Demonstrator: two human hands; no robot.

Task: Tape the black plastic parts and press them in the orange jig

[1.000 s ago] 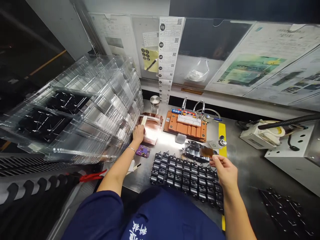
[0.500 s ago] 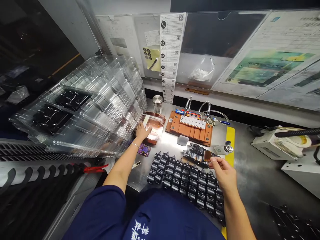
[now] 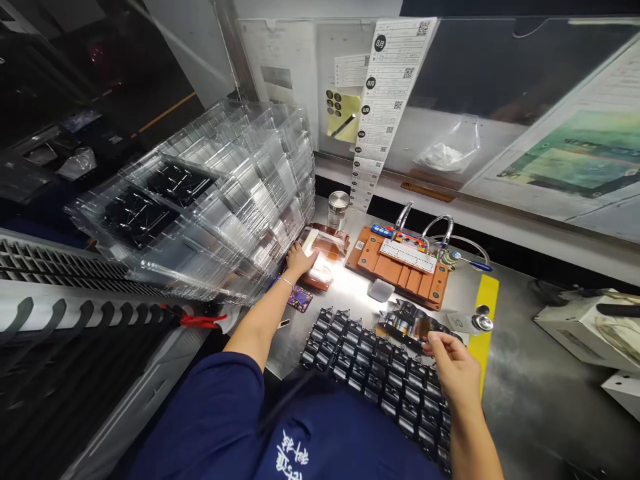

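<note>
My left hand (image 3: 301,261) lies with its fingers spread on the edge of a stack of copper-coloured film sheets (image 3: 327,248); its fingertips are partly hidden against the stack. My right hand (image 3: 456,365) pinches a small amber film piece (image 3: 423,328) between thumb and fingers. That piece is held up over several loose black moulded parts (image 3: 407,320). Closer to my body, rows of black moulded parts (image 3: 370,363) cover the table. Behind them stands an orange-brown fixture (image 3: 365,257) with a white perforated strip (image 3: 407,256) on top.
A tall stack of clear plastic trays (image 3: 235,193) leans at the left. A lidded glass jar (image 3: 338,208) stands behind the film. To the right are a pump bottle (image 3: 470,322), yellow tape (image 3: 484,327) and a white machine (image 3: 585,327). A grey rounded block (image 3: 381,291) sits before the fixture.
The whole view has swung left, so things appear farther right. Both hands keep nearly the same places, the right one still pinching the amber film piece.
</note>
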